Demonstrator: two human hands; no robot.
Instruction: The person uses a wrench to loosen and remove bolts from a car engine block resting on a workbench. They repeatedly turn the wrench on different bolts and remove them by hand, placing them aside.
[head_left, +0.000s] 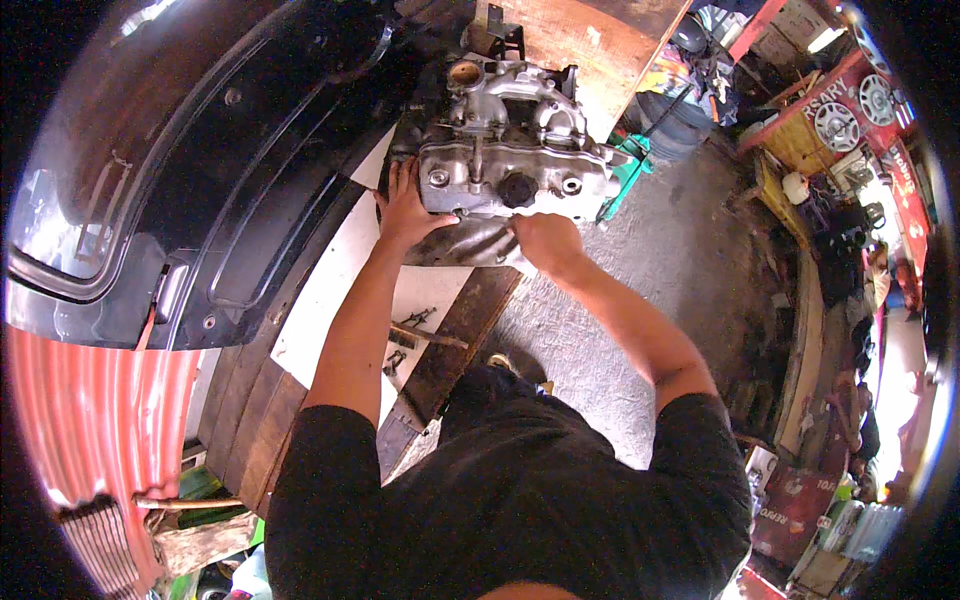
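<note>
A grey metal engine (500, 165) rests on a bench in front of me, its valve cover (545, 180) on the near part of its top. On that cover is a black round oil cap (518, 190). My left hand (405, 212) lies spread against the engine's left near corner, fingers stretched forward and thumb out to the right. At the near edge, below the oil cap, my right hand (549, 243) is closed with its knuckles up. Whatever its fingers grip is hidden. Behind the cover rises a cast manifold (485, 100) with a round opening.
A dark car panel (240, 180) fills the left side. On the wooden bench (465, 315) lie small metal parts (395, 360) and a stick-like handle (430, 335). A green metal piece (628, 175) stands right of the engine. Wheel covers (838, 127) hang at the far right.
</note>
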